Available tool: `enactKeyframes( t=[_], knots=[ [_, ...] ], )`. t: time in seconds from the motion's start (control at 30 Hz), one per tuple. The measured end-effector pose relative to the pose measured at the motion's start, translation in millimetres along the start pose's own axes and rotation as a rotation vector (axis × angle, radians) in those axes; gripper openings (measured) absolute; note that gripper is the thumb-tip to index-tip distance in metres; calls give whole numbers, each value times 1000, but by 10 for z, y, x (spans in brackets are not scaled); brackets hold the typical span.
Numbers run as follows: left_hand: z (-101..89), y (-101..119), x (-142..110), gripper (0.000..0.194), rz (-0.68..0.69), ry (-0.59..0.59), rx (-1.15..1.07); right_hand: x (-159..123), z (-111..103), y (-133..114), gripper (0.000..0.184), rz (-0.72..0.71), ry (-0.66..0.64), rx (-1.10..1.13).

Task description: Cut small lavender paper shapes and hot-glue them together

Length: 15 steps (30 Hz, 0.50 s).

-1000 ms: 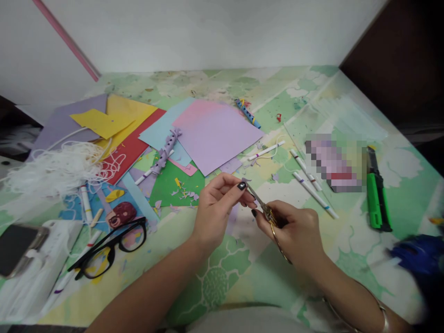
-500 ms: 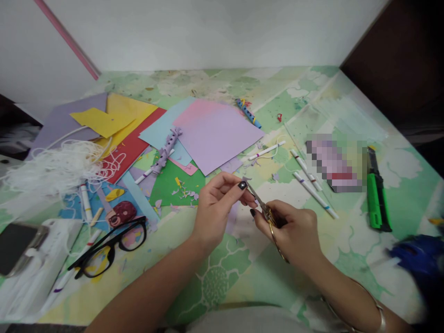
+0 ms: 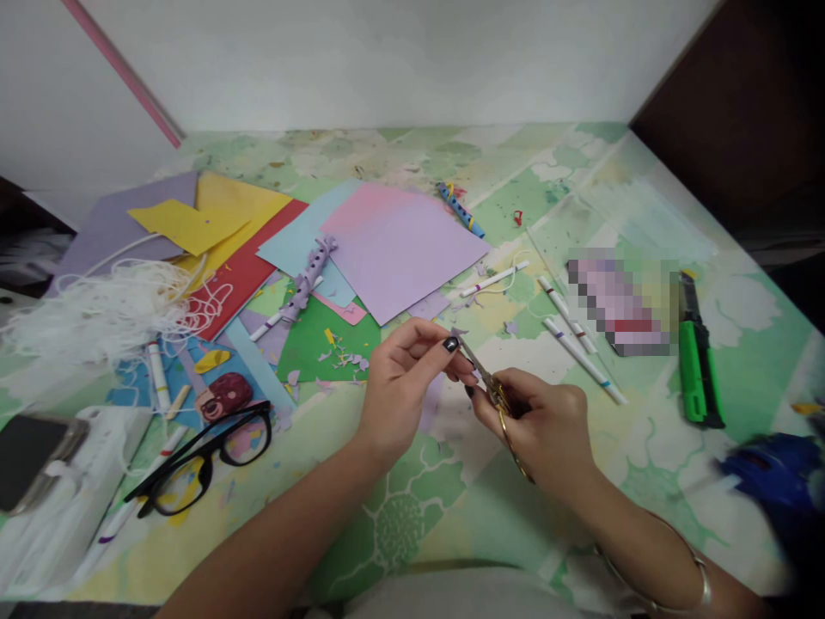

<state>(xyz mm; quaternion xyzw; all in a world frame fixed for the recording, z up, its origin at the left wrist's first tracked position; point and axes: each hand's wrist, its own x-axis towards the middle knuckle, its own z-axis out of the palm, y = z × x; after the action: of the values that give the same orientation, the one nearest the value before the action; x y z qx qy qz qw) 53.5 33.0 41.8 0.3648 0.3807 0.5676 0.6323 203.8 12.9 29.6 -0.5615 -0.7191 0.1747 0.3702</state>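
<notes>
My left hand (image 3: 403,387) pinches a small purple scrap (image 3: 458,334) between thumb and fingers, mostly hidden by them. My right hand (image 3: 545,430) is closed around gold-handled scissors (image 3: 495,394). Their narrow blades point up and left, right at the scrap by my left fingertips. Whether the blades touch it I cannot tell. Beyond both hands lies a light purple sheet (image 3: 406,249) over other coloured sheets. A purple rolled tube with dark dots (image 3: 310,279) rests to its left, and a blue dotted tube (image 3: 461,209) is at the back.
White string (image 3: 103,309), a phone (image 3: 35,460) and black-framed glasses (image 3: 206,460) lie left. Small cuttings are scattered over a green sheet (image 3: 306,348). To the right are several white markers (image 3: 586,361), a green utility knife (image 3: 699,370) and a blurred blue object (image 3: 773,481).
Almost nothing differs. The scissors and both hands keep nearly the same place, and the view has shifted very slightly.
</notes>
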Motion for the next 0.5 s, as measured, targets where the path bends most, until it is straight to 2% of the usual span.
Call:
enactKeyframes(
  t=[0.5],
  knots=[
    [-29,-2,26,3,18,-59,-5,23,-11,-11,19,20,-8,33]
  ],
)
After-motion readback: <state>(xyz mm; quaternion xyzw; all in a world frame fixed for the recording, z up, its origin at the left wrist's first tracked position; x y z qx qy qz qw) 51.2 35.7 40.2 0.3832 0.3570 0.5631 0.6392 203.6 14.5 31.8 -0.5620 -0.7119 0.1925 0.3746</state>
